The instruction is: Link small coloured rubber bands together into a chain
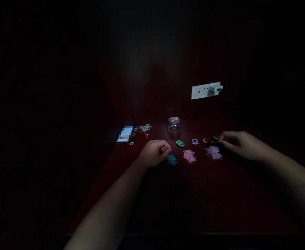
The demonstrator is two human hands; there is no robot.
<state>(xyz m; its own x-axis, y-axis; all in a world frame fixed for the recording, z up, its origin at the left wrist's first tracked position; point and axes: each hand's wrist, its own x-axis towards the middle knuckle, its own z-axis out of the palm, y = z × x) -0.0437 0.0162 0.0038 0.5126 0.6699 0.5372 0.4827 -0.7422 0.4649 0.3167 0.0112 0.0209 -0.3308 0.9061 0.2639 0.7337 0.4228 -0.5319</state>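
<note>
My left hand (155, 153) is curled closed beside a small pile of blue elastic bands (172, 159); whatever its fingers hold, if anything, is hidden. At the right, my right hand (237, 143) pinches thumb and fingers together next to an orange hair tie (206, 140) and a light blue hair tie (216, 137). What lies between its fingertips is too small and dark to name. Between the hands are green hair ties (180, 143), purple hair ties (195, 141), a pile of pink elastic bands (189, 156) and a pile of lilac elastic bands (214, 152).
A clear lidded jar (174, 125) stands behind the hair ties. Mixed coloured hair ties (145, 127) lie at the back left, near a lit, blurred-out screen (125, 134). On the wall is a socket (206, 90) with a white plug. The dark red table (220, 198) is dimly lit.
</note>
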